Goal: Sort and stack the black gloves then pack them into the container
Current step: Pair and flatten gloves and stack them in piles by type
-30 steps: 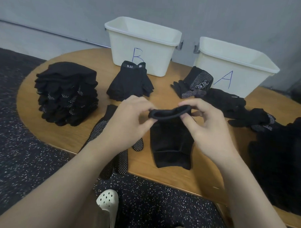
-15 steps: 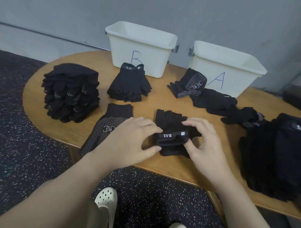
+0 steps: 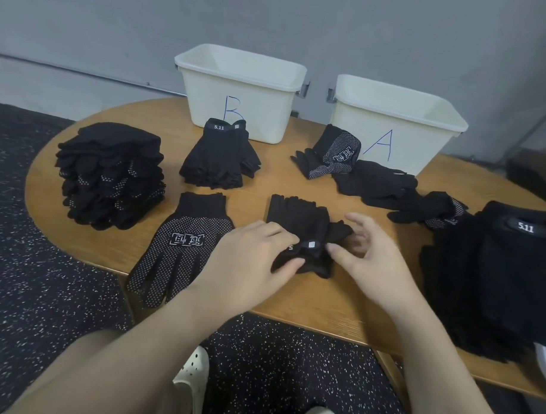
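Lowered from mid-air, the fingerless glove [image 3: 298, 229] is now lying on the table [image 3: 324, 304]; your left hand [image 3: 248, 264] is pinching its cuff, right hand [image 3: 372, 256] hovering open, likely squaring it for stacking.

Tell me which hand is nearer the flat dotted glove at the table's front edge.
Left. The left hand lies just beside the dotted glove, to its right; the right hand is farther right, beyond the 5.11 glove.

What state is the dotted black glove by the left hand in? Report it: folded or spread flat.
Spread flat. The dotted black glove lies open on the wooden table, cuff away, fingers fanned over the edge.
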Demonstrator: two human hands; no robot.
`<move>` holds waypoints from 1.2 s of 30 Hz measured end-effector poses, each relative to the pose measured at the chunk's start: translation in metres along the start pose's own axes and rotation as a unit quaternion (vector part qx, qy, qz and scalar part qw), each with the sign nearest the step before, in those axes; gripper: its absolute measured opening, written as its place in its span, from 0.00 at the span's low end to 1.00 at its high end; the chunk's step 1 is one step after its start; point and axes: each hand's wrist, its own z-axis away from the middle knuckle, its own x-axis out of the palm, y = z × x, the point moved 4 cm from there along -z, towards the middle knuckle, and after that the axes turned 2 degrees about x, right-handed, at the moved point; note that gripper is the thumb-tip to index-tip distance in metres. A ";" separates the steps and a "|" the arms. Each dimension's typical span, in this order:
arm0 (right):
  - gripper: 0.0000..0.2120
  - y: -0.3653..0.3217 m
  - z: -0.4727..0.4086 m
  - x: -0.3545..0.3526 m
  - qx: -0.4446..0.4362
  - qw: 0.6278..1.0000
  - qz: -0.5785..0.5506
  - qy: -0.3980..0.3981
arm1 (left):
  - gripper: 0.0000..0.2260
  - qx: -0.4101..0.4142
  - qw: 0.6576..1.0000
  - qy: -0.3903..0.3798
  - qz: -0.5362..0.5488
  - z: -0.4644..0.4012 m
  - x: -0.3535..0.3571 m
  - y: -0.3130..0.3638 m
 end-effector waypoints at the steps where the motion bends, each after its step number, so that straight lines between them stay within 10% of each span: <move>1: 0.25 0.004 -0.002 -0.006 0.010 1.000 -0.017 0.003 | 0.17 -0.002 1.000 0.008 0.004 0.000 0.000 -0.001; 11: 0.11 0.011 -0.013 -0.009 0.029 0.992 -0.121 0.033 | 0.14 -0.023 0.993 0.111 0.016 -0.004 0.002 0.008; 18: 0.10 0.009 -0.015 -0.004 0.034 0.992 -0.109 0.048 | 0.24 0.025 0.998 -0.033 -0.037 -0.003 0.017 0.015; 23: 0.08 -0.003 -0.009 -0.012 -0.112 0.972 0.023 0.207 | 0.21 0.037 0.997 -0.027 -0.058 -0.004 0.016 0.014; 28: 0.19 -0.023 0.002 0.027 -0.226 0.963 0.141 0.031 | 0.19 0.053 0.996 -0.040 -0.060 -0.004 0.016 0.014; 36: 0.31 0.007 0.001 0.034 -0.098 0.950 0.250 -0.161 | 0.24 0.043 0.993 -0.105 -0.019 0.002 0.004 0.003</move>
